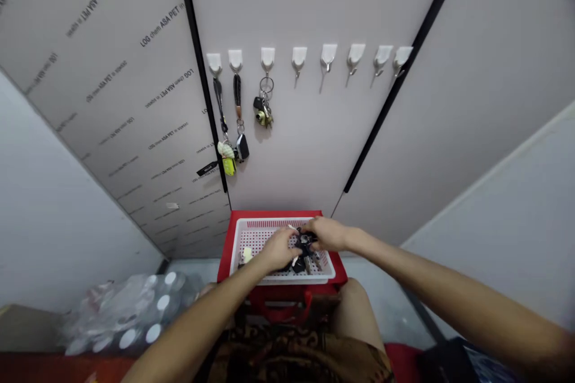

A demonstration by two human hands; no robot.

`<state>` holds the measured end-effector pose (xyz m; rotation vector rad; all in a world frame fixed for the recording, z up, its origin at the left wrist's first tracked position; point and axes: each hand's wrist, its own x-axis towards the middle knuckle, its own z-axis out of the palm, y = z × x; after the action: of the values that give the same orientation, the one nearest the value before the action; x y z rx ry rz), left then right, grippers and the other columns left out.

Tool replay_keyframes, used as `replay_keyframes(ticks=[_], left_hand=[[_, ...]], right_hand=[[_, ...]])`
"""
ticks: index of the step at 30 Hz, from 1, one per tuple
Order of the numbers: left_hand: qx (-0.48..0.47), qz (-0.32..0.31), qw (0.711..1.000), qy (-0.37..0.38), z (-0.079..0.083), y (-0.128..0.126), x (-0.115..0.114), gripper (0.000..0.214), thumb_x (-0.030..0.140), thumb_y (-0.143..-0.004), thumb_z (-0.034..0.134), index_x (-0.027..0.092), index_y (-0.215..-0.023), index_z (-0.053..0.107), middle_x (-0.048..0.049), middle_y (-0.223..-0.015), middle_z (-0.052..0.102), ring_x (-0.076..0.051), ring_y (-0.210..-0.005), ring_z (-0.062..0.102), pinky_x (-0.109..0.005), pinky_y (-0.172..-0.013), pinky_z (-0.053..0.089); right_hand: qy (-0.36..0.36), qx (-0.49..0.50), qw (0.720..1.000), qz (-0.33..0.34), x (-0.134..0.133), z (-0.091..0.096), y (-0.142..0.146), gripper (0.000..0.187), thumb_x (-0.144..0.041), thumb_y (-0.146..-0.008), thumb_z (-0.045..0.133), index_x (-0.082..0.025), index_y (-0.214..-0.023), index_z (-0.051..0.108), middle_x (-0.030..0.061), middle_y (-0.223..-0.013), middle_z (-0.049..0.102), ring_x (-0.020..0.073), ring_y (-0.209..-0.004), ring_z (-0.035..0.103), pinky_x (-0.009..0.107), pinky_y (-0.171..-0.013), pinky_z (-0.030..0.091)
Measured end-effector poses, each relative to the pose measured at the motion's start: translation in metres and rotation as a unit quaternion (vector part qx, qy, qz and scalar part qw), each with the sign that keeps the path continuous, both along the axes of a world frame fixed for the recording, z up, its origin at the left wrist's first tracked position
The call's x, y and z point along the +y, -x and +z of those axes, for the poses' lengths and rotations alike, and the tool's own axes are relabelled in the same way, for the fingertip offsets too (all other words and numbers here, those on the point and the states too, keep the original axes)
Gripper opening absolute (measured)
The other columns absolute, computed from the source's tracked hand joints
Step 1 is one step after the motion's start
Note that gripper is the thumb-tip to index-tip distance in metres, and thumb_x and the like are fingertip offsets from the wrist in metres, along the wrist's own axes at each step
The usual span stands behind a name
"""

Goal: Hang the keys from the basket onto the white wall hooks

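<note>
Both the left hand point(281, 249) and the right hand point(327, 233) are down in a white basket point(287, 280). A dark bunch of keys point(306, 248) lies in the basket, right between them. It is just to the right of the left hand and just to the left of the right hand. Both hands look like they touch it, so I can't tell which one is nearer. The bunch is all in a tangle, so I can't tell its long way. Some of it lies on the near side of the fingers, close to the person.

The left fingers are bent around one side, and the right fingers curl down from the other. I can't tell if either hand has a tight grip. A pale yellow thing point(247, 254) sits to the left of the left hand. Far in front of the hands, a ring of keys point(265, 112) hangs from a white hook point(268, 57).
</note>
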<state>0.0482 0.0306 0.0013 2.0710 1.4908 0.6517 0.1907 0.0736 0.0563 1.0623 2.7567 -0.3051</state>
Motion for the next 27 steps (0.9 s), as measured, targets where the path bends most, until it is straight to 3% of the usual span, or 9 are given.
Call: replay_keyframes(ticks=[4, 7, 11, 15, 18, 20, 23, 27], left_hand=[[0.067, -0.02, 0.998, 0.005, -0.007, -0.006, -0.011, 0.044, 0.023, -0.053, 0.052, 0.019, -0.096, 0.044, -0.0054, -0.094, 0.051, -0.02, -0.086, 0.045, -0.029, -0.072, 0.035], [0.063, 0.01, 0.997, 0.036, -0.003, 0.005, -0.005, 0.029, 0.017, -0.055, 0.046, 0.019, -0.084, 0.05, -0.0022, -0.077, 0.056, -0.017, -0.072, 0.049, -0.026, -0.062, 0.037], [-0.082, 0.052, 0.991, 0.092, 0.002, 0.024, 0.009, 0.014, 0.012, -0.058, 0.041, 0.014, -0.067, 0.051, 0.001, -0.058, 0.051, -0.01, -0.056, 0.046, -0.02, -0.053, 0.035], [-0.215, 0.059, 0.966, 0.129, 0.014, 0.038, 0.016, 0.006, 0.012, -0.057, 0.044, 0.013, -0.06, 0.048, 0.0042, -0.051, 0.045, -0.006, -0.047, 0.04, -0.017, -0.048, 0.033], [-0.312, 0.08, 0.936, 0.14, 0.029, 0.045, 0.015, 0.003, 0.013, -0.057, 0.046, 0.013, -0.059, 0.045, 0.0052, -0.052, 0.043, -0.004, -0.048, 0.041, -0.017, -0.049, 0.035], [-0.372, 0.105, 0.908, 0.162, 0.038, 0.05, 0.014, 0.004, 0.015, -0.058, 0.046, 0.014, -0.059, 0.042, 0.0055, -0.052, 0.043, -0.004, -0.048, 0.043, -0.017, -0.049, 0.036], [-0.445, 0.126, 0.868, 0.182, 0.048, 0.058, 0.013, 0.008, 0.016, -0.061, 0.046, 0.014, -0.06, 0.038, 0.0031, -0.054, 0.048, -0.007, -0.053, 0.05, -0.017, -0.049, 0.037], [-0.528, 0.108, 0.823, 0.182, 0.056, 0.066, 0.012, 0.007, 0.014, -0.062, 0.046, 0.013, -0.063, 0.039, -0.0003, -0.06, 0.052, -0.008, -0.057, 0.053, -0.017, -0.051, 0.039]], right_hand=[[-0.084, -0.006, 0.996, -0.005, -0.012, -0.022, -0.004, 0.033, -0.02, -0.055, 0.05, -0.019, -0.087, 0.052, 0.0079, -0.085, 0.054, 0.0212, -0.083, 0.046, 0.03, -0.066, 0.033], [-0.056, 0.032, 0.998, -0.013, -0.013, -0.025, -0.002, 0.03, -0.017, -0.057, 0.047, -0.021, -0.086, 0.052, 0.0047, -0.078, 0.056, 0.0173, -0.075, 0.049, 0.029, -0.066, 0.032], [0.035, 0.152, 0.984, -0.089, -0.008, -0.023, 0.0, 0.02, -0.014, -0.06, 0.041, -0.017, -0.075, 0.054, 0.0006, -0.061, 0.054, 0.0097, -0.056, 0.047, 0.02, -0.054, 0.033], [0.137, 0.308, 0.93, -0.146, -0.002, -0.014, 0.01, 0.015, -0.02, -0.063, 0.042, -0.014, -0.071, 0.052, -0.0031, -0.05, 0.045, 0.0059, -0.045, 0.038, 0.017, -0.044, 0.03], [0.179, 0.373, 0.897, -0.155, 0.002, -0.006, 0.023, 0.017, -0.022, -0.063, 0.041, -0.013, -0.074, 0.05, -0.0049, -0.047, 0.04, 0.0046, -0.042, 0.034, 0.016, -0.041, 0.028], [0.181, 0.376, 0.896, -0.15, 0.002, -0.007, 0.029, 0.016, -0.021, -0.062, 0.042, -0.013, -0.074, 0.05, -0.005, -0.047, 0.041, 0.0046, -0.042, 0.035, 0.016, -0.041, 0.028], [0.182, 0.323, 0.918, -0.141, 0.001, -0.016, 0.031, 0.015, -0.02, -0.061, 0.043, -0.014, -0.071, 0.053, -0.003, -0.05, 0.047, 0.006, -0.044, 0.04, 0.017, -0.043, 0.031], [0.142, 0.279, 0.94, -0.133, -0.001, -0.023, 0.034, 0.018, -0.021, -0.058, 0.047, -0.014, -0.072, 0.056, 0.0033, -0.07, 0.057, 0.0127, -0.064, 0.049, 0.024, -0.06, 0.037]])
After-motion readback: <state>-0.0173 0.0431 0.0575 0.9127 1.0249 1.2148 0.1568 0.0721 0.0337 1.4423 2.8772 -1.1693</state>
